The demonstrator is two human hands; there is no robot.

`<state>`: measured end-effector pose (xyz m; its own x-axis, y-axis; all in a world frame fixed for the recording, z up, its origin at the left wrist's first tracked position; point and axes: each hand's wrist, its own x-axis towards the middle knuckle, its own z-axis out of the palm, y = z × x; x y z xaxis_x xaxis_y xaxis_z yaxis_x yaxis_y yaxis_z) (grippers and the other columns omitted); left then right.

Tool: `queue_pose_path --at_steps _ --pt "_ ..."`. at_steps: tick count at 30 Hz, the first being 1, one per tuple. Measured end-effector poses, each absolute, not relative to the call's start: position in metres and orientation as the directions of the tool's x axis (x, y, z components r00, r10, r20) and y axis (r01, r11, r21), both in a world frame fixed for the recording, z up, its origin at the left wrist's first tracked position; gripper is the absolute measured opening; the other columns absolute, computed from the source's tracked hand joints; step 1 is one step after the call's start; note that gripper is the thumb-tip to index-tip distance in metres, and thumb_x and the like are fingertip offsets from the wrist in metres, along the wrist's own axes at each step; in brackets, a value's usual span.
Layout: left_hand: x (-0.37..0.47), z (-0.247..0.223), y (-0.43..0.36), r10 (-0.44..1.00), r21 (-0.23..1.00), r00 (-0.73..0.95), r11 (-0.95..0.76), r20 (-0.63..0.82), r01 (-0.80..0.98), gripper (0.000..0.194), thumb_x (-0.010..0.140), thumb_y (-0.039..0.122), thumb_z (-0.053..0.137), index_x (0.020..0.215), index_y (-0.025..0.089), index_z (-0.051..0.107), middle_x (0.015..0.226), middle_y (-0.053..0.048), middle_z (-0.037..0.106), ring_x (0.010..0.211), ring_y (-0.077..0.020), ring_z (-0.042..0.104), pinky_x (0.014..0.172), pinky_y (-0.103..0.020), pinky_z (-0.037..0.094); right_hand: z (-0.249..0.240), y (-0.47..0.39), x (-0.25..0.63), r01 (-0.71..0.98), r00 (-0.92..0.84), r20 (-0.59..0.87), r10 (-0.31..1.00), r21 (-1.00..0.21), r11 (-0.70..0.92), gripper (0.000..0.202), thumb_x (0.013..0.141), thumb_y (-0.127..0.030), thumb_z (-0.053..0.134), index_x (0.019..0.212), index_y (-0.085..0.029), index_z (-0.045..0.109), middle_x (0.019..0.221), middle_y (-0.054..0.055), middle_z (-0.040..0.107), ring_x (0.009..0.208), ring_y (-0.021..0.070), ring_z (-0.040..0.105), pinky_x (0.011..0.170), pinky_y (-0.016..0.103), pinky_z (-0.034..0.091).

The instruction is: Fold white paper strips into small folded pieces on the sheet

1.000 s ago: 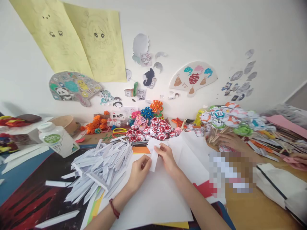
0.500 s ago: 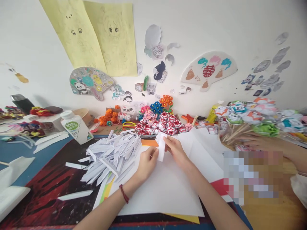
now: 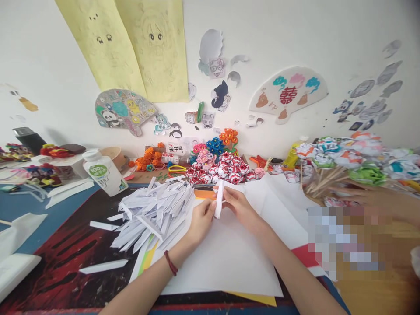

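Note:
Between both hands a narrow folded strip of white paper stands upright over the large white sheets. My left hand, with a dark red cord at its wrist, pinches the strip's lower left side. On the strip's right side, the fingers of my right hand are closed, the thumb against the paper. A big heap of folded white paper strips lies just left of my hands. One loose strip rests apart on the dark red and black mat. Beneath my hands spreads a stack of white sheets, with coloured sheets peeking out.
Red and white paper flowers line the back. A white bottle stands at the left rear. On the right, another person's hand is near sticks bearing paper flowers. A blurred patch hides part of that side.
The strip has turned from broad face on to a narrower, slimmer shape between my fingers. My left hand has shifted slightly up. The other person's arm has moved a little.

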<state>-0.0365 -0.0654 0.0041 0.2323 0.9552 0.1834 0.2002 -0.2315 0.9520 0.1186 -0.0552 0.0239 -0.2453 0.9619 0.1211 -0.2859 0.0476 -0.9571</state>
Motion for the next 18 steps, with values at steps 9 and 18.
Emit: queue_pose_path --at_steps 9,18 --pt "-0.0350 0.0038 -0.0661 0.965 0.970 0.218 -0.186 0.150 0.158 0.031 0.088 0.044 0.049 0.075 0.016 0.054 0.065 0.002 0.051 0.058 -0.0103 0.045 0.055 -0.023 0.033 0.0203 -0.0544 0.1189 -0.281 -0.174 0.105 0.979 -0.958 0.053 0.039 0.084 -0.045 0.063 0.109 -0.016 0.068 0.090 0.007 0.066 0.069 0.0128 0.051 0.060 0.026 0.035" --pt "-0.0346 0.0118 -0.0685 0.967 0.988 0.215 -0.148 0.133 0.054 0.029 0.088 0.040 0.047 0.071 0.017 0.049 0.060 0.004 0.045 0.054 -0.0092 0.040 0.052 -0.022 0.030 0.0234 -0.0547 0.1184 -0.374 -0.298 0.084 0.951 -0.927 -0.035 0.045 0.081 -0.044 0.066 0.120 -0.021 0.063 0.092 0.007 0.065 0.067 0.0123 0.049 0.056 0.025 0.032"
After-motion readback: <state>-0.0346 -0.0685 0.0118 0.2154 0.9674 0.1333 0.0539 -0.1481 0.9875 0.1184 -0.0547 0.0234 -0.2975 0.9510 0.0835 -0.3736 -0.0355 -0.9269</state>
